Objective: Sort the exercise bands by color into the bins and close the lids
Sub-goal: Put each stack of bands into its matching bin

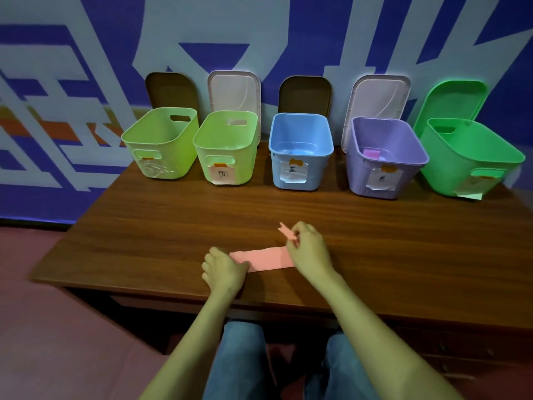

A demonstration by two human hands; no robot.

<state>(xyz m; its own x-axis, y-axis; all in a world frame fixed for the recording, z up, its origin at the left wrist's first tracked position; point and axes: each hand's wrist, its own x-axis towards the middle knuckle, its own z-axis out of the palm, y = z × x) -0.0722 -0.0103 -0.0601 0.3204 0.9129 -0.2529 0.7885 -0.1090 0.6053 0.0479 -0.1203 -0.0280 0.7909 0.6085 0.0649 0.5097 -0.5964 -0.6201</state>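
Pink band [261, 259] is lying at six o'clock; left hand [223, 269] is gripping one end, right hand [308, 249] pinching the other. Folding seems underway; next, lifting it to the eleven o'clock bin [227, 134].

Table [173, 226] bears bins [301, 155] (pink band [259, 259]).

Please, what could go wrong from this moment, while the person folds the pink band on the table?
1. The flat pink exercise band is held only at its ends, by the left hand and the pinching right hand; the fold may spring open when lifted.
2. No bin is pink, and the two yellow-green plastic bins look alike, so a wrong drop seems possible.
3. The pale plastic lid only leans on the wall; a reach might topple it.
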